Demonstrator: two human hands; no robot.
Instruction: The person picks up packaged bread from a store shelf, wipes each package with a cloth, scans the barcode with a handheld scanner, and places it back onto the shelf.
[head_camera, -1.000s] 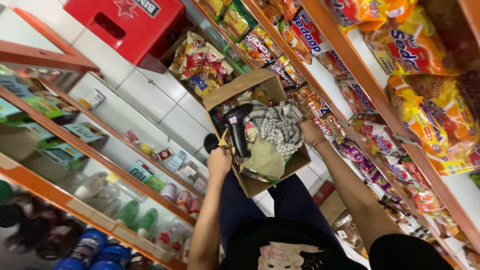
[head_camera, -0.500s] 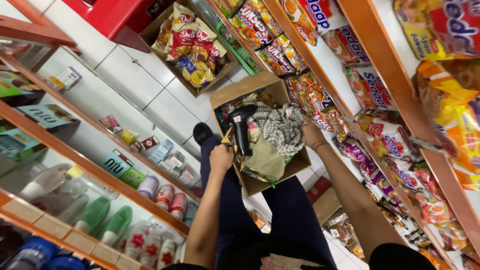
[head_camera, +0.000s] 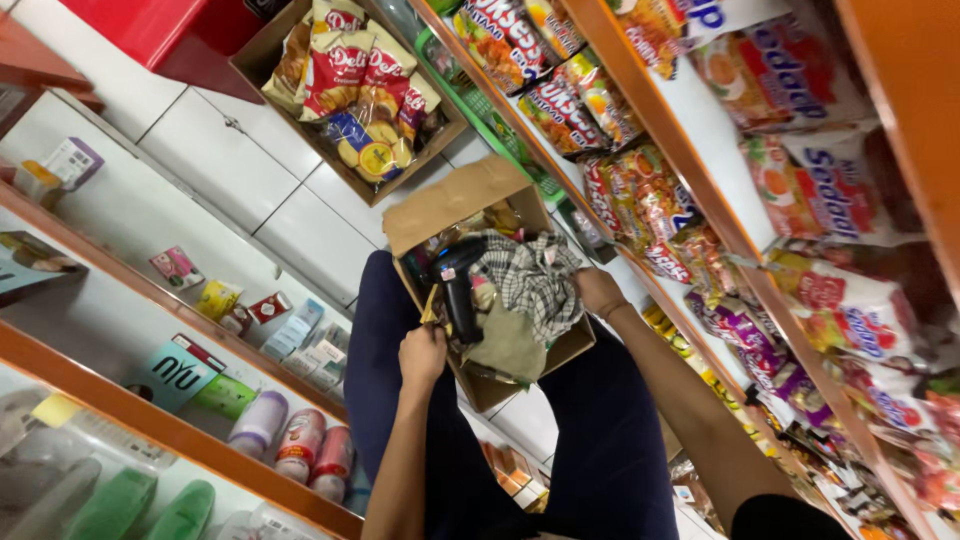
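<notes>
Small open cardboard box (head_camera: 487, 290) resting on the person's lap at frame centre, left hand (head_camera: 421, 356) at its 7 o'clock edge, grip closed on the box wall, right hand (head_camera: 598, 291) at 3 o'clock, fingers curled around the rim, black glue gun (head_camera: 458, 285) and checked cloth (head_camera: 530, 280) inside
</notes>
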